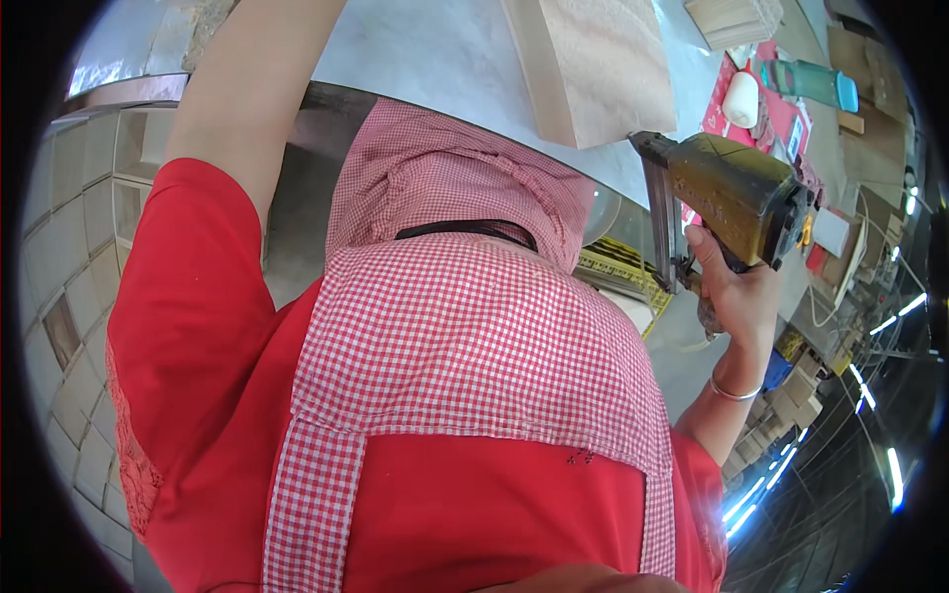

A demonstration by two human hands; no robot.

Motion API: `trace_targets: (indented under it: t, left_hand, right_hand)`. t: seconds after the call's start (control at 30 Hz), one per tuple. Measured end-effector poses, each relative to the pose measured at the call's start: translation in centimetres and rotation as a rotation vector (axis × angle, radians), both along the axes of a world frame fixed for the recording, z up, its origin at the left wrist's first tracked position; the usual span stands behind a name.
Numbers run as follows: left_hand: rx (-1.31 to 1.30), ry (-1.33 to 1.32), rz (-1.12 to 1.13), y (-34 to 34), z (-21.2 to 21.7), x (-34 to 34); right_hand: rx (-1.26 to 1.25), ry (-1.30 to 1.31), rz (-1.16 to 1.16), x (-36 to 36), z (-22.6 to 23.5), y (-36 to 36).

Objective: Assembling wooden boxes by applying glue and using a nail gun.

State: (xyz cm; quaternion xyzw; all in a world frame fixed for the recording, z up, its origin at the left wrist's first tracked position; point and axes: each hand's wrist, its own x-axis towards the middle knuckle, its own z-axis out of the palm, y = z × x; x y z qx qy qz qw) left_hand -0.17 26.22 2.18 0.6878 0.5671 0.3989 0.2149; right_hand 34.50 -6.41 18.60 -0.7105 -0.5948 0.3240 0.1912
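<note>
My right hand (739, 296) is closed round the handle of a nail gun (732, 188) with a worn yellow-brown body and a dark metal magazine. The tool's nose is at the near right corner of a pale wooden piece (608, 74); whether the two touch I cannot tell. That wooden piece, made of boards set at an angle, rests on the grey-white worktable (425, 59) by its front edge. My left forearm (262, 79) reaches over the table at the left, and its hand lies beyond the upper edge of the picture.
Another pale wooden piece (736, 20) sits farther back on the table. A white bottle (740, 99) and a teal bottle (806, 84) are at the right, by a red-and-pink sheet (717, 109). Stacked wooden boxes (69, 257) line the left side. A yellow crate (633, 267) shows below the table.
</note>
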Motion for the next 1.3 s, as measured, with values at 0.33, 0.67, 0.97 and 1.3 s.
trace_targets:
  t: [0.33, 0.67, 0.97, 1.3]
  left_hand:
    - [0.033, 0.034, 0.079, -0.6, 0.3, 0.9]
    - [0.035, 0.012, 0.381, -13.3, 1.2, 0.3]
    - [0.268, 0.5, 0.021, -25.4, 7.0, 0.4]
    - [-0.212, -0.119, -0.832, -25.3, 8.0, 11.3]
  right_hand:
    - [-0.001, 0.057, 0.014, 0.5, -0.1, -1.7]
    - [-0.001, 0.007, -0.121, 2.0, 0.2, -0.7]
    - [0.015, -0.057, -0.266, 5.4, 0.4, -1.1]
    - [0.09, 0.09, -0.38, 4.6, -0.1, -3.9]
